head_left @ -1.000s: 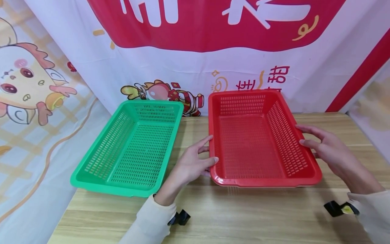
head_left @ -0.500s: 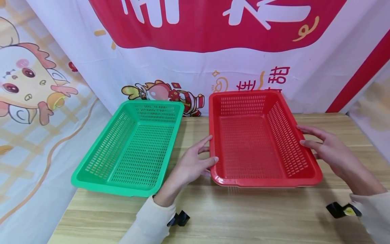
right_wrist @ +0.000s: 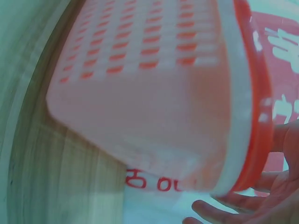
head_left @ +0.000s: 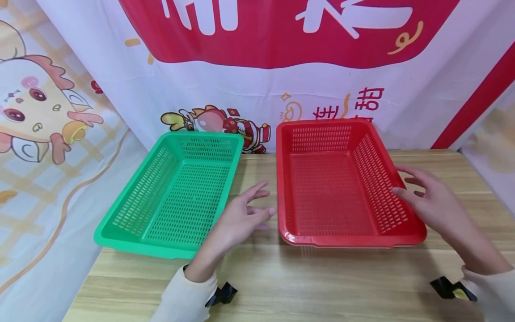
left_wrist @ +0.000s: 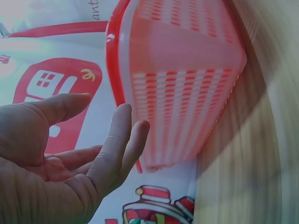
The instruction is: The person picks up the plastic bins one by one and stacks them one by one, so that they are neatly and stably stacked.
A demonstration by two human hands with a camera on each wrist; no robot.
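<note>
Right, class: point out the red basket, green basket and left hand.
Red basket (head_left: pixel 327 194), head view: inside floor.
Green basket (head_left: pixel 188 201), head view: inside floor.
Left hand (head_left: pixel 236 220), head view: back of hand.

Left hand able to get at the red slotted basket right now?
Probably yes: the left hand is empty, just beside the red slotted basket, with nothing visible in the gap between them.
</note>
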